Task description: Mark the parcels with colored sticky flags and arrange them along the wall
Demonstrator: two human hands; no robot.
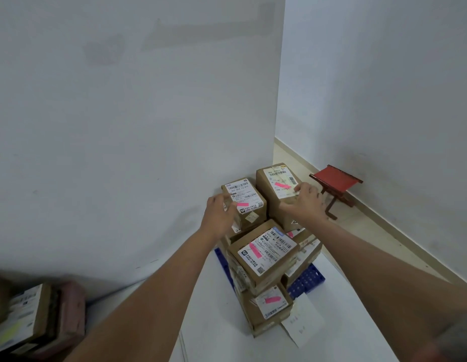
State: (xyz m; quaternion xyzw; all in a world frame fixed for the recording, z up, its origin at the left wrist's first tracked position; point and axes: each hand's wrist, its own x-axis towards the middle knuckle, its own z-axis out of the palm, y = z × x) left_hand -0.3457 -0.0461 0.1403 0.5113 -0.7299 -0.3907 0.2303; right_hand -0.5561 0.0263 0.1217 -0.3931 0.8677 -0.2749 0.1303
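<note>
a: two white walls [122,126] meet at a corner, and the parcels stand at the foot of the left one. how many parcels do you count?

b: four cardboard parcels with a pink flag on the label. the tall parcel [275,194] is at the back on the right, the smaller parcel [244,202] is just beside it on the left, against the wall. the middle parcel [266,253] lies in front of these two, and the front parcel [270,308] is the nearest to the person. more boxes are under the middle one, but i cannot count them.

a: what is below them?

b: one blue crate [307,282] with holes, partly hidden. one red stool [335,182] stands well apart on the right, near the other wall. one blurred box [23,317] is at the low left edge.

a: and the hands?

b: two bare hands. the left hand [219,212] touches the left side of the smaller parcel; it is blurred, so i cannot tell how the fingers lie. the right hand [304,202] rests on the tall parcel, fingers lightly curved and a little spread over the label edge.

a: the flags?

b: four pink flags [279,184], one on each label.
</note>
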